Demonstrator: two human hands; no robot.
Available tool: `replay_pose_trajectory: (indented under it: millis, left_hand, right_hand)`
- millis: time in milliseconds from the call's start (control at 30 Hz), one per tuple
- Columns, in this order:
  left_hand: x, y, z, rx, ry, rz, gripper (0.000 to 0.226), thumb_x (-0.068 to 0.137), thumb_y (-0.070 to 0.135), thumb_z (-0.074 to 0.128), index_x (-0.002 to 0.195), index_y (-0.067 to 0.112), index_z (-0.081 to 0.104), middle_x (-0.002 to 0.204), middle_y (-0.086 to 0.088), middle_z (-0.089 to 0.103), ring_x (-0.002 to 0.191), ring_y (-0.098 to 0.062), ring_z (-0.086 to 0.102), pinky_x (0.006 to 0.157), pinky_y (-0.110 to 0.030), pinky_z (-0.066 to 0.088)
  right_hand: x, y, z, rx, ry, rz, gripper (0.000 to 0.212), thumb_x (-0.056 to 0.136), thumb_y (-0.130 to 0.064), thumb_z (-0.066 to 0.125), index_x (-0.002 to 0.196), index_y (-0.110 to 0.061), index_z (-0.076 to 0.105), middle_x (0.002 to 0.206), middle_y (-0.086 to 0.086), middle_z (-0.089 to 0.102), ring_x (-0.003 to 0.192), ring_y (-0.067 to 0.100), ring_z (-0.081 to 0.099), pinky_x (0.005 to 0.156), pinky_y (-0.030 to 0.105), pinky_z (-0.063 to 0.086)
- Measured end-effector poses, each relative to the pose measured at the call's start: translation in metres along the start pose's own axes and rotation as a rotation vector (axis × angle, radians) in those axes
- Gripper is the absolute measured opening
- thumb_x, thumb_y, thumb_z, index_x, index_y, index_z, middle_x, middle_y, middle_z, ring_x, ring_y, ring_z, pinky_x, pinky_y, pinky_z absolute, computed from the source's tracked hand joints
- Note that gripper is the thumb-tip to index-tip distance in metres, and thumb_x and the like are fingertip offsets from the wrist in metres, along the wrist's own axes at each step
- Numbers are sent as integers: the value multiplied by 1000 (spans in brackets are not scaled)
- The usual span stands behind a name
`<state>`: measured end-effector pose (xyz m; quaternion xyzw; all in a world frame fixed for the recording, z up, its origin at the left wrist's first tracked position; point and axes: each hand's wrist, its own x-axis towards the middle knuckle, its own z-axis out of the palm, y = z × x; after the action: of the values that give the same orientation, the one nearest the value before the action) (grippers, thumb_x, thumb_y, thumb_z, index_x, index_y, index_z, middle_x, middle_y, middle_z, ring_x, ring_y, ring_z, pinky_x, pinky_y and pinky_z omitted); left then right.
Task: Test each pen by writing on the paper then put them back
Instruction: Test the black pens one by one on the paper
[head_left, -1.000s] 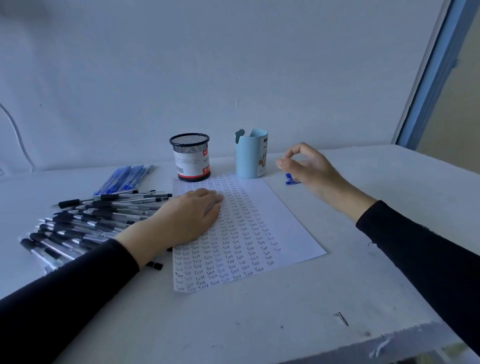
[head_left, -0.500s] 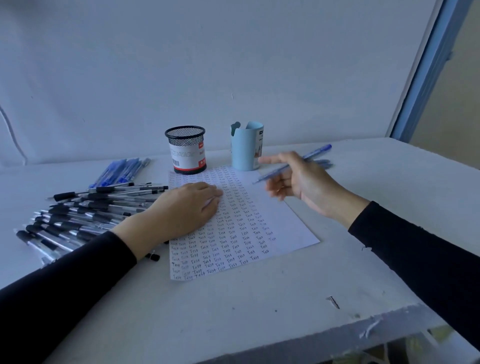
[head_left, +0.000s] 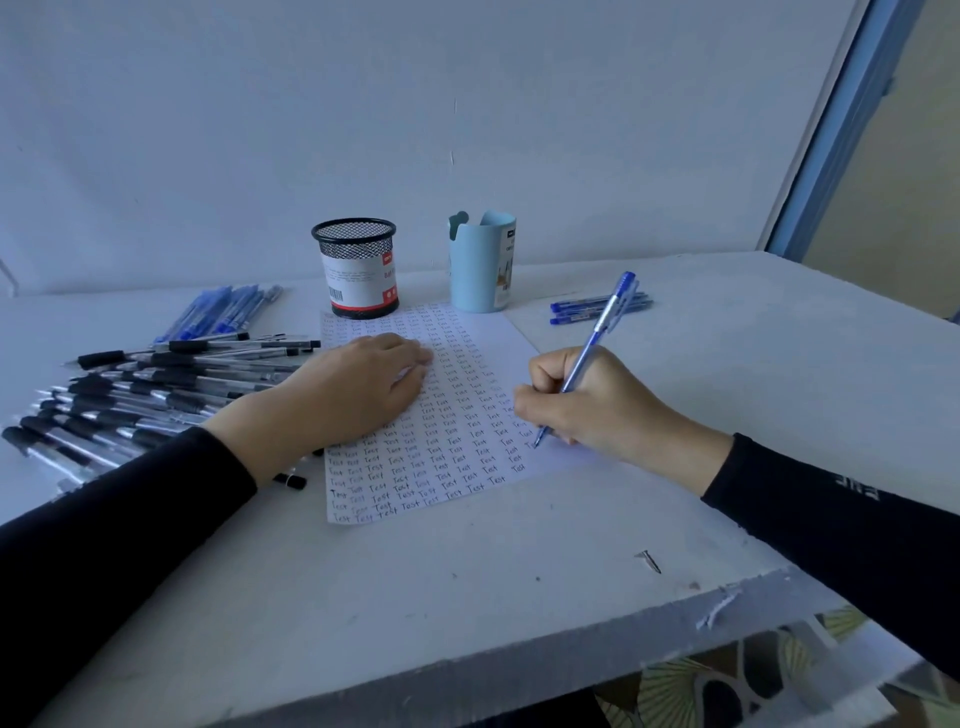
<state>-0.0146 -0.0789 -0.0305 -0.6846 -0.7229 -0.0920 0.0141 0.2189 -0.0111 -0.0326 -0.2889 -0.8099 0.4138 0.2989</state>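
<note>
1. The blue pen (head_left: 602, 322) is gripped in the right hand (head_left: 587, 400), fingers curled tight round its lower barrel. Its tip is set on the paper (head_left: 496, 332) at the right edge, just beside the last column of handwritten "Test" words.
2. The paper is pinned flat by the left hand (head_left: 358, 389), fingers straight and together, laid on its left half. Part of the writing is covered by it.
3. Left of the paper, a heap of black pens (head_left: 156, 384) is spread on the desk (head_left: 467, 597), reaching the paper's left edge. Part of the heap is hidden by the left forearm and its black sleeve, and one black pen end (head_left: 291, 479) is seen poking out beneath the wrist.
4. Behind that heap, farther from the paper, a bundle of blue pens (head_left: 218, 312) is laid at a slant.
5. At the paper's far left corner a black mesh cup (head_left: 356, 267) is stood upright. At the far right corner stands a light blue holder (head_left: 480, 265).
6. Right of the paper's far corner, a small group of blue pens (head_left: 582, 307) is laid side by side, partly crossed by the raised top of the held pen.
7. Nearer than the paper, toward the desk's front edge, a small dark screw-like bit (head_left: 648, 560) is seen lying alone.
</note>
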Motion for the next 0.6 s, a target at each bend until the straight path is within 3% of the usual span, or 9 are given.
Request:
replay_pose_trajectory:
  millis: [200, 300, 367, 433, 600]
  left_hand:
    - [2, -3, 2, 8, -8, -2, 46, 101, 43, 30, 142, 29, 45, 146, 5, 45, 132, -16, 45, 108, -43, 40]
    - [1, -3, 2, 0, 2, 1, 45, 101, 42, 31, 141, 29, 46, 146, 5, 46, 130, -17, 46, 108, -43, 40]
    - [1, -2, 2, -8, 6, 5, 44, 101, 41, 33, 141, 28, 46, 145, 5, 46, 130, -16, 46, 108, -42, 40]
    - [1, -3, 2, -12, 8, 11, 44, 101, 40, 33, 140, 28, 47, 144, 5, 47, 130, -16, 46, 107, -43, 41]
    - [2, -5, 3, -18, 12, 20, 43, 101, 41, 34, 140, 28, 48, 143, 6, 48, 129, -16, 47, 106, -44, 42]
  right_hand:
    - [-1, 0, 0, -9, 0, -45, 51, 83, -4, 65, 49, -19, 30, 40, -4, 34, 40, 13, 37, 53, 30, 39]
    - [-3, -1, 1, -6, -41, -41, 47, 81, -10, 65, 49, -20, 32, 38, -6, 37, 44, 16, 42, 73, 48, 55]
    - [-2, -1, 1, 3, -44, -41, 48, 80, -8, 66, 49, -19, 31, 40, -6, 35, 44, 16, 40, 61, 37, 50]
    - [-2, -1, 1, 8, -25, -39, 49, 81, -1, 65, 51, -16, 30, 42, -5, 33, 41, 13, 36, 51, 24, 36]
    - [-3, -3, 1, -9, -35, -22, 47, 82, 1, 64, 52, -12, 31, 41, -6, 35, 38, 10, 38, 49, 22, 36]
